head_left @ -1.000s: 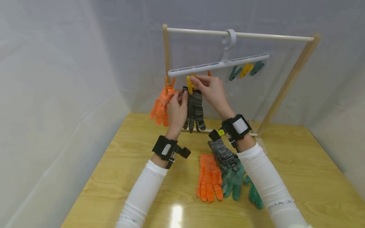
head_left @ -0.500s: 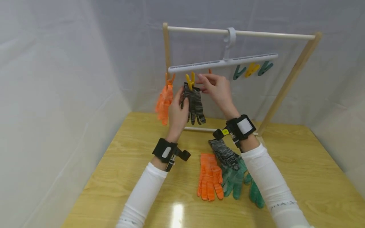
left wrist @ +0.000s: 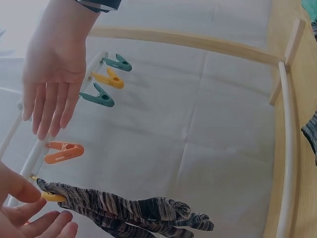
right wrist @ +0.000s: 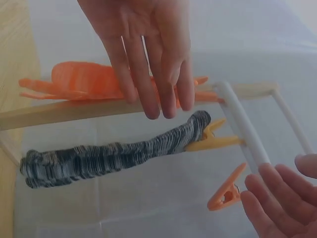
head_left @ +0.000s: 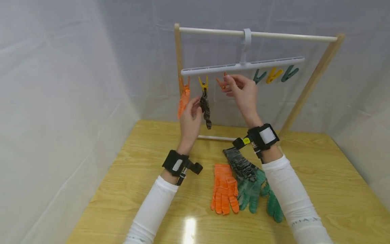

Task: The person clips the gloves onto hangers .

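Note:
A white hanger [head_left: 240, 66] hangs from the rack's top rod [head_left: 289, 36]. An orange glove [head_left: 184, 101] hangs from its leftmost peg. Beside it a grey striped glove [head_left: 206, 107] hangs from a yellow peg [head_left: 203, 83], also seen as the grey striped glove [right wrist: 109, 156] in the right wrist view. My left hand [head_left: 193, 107] hovers just left of the grey glove with straight fingers and holds nothing. My right hand [head_left: 237, 84] is open beside a free orange peg [head_left: 220, 82]; the left wrist view shows this right hand [left wrist: 52, 74] apart from the orange peg [left wrist: 63, 152].
Three free pegs, green [head_left: 259, 76], yellow [head_left: 273, 74] and green [head_left: 289, 73], hang at the hanger's right end. On the wooden table [head_left: 329, 189] lie an orange glove [head_left: 224, 188], a grey glove [head_left: 240, 164] and two green gloves [head_left: 251, 191]. White sheeting surrounds the table.
My right hand let go of the yellow peg and moved right to the orange peg. My left hand released the grey glove, which now hangs edge-on. The hanger swung level.

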